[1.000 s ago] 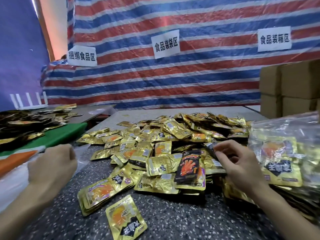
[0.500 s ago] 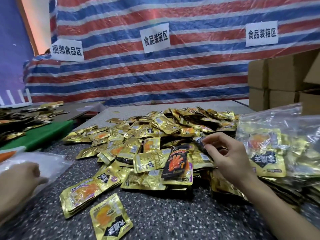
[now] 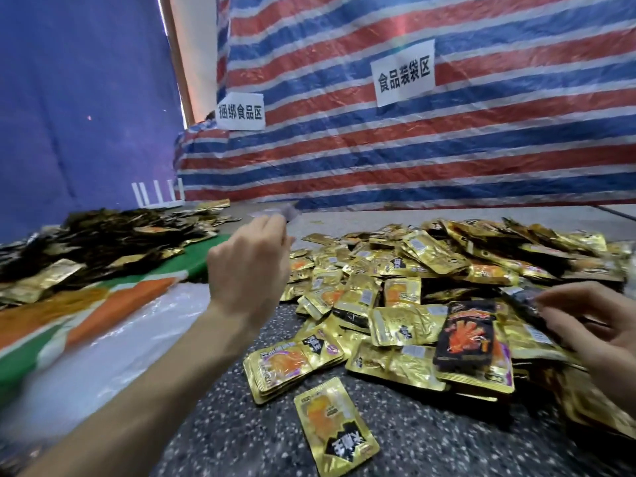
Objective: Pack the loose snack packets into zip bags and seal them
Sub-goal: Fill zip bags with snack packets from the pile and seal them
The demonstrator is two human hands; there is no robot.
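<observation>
Frontally, a speckled tabletop [image 3: 241, 442] lies bare along its near edge, between the left forearm and the heap of gold snack packets [image 3: 395, 280] that fills the centre and right. One lone packet [image 3: 335, 432] lies apart from the heap on this bare strip. Beyond the heap a pale band of table runs back to a striped tarp [image 3: 413, 166]. At the left edge, clear plastic bags [image 3: 120, 346] lie flat, and a second heap [image 3: 103, 235] sits farther back.

The left hand [image 3: 251, 270] is raised above the table, back toward the camera and wrist bent. Its fingers are curled together and appear to pinch the edge of a translucent zip bag [image 3: 275, 213], which is heavily blurred.

The right hand [image 3: 595, 335] enters low from the right edge, palm turned inward over the heap. Its fingers are loosely bent, and thumb and fingertips pinch a dark packet [image 3: 523, 299] lying on the gold ones
</observation>
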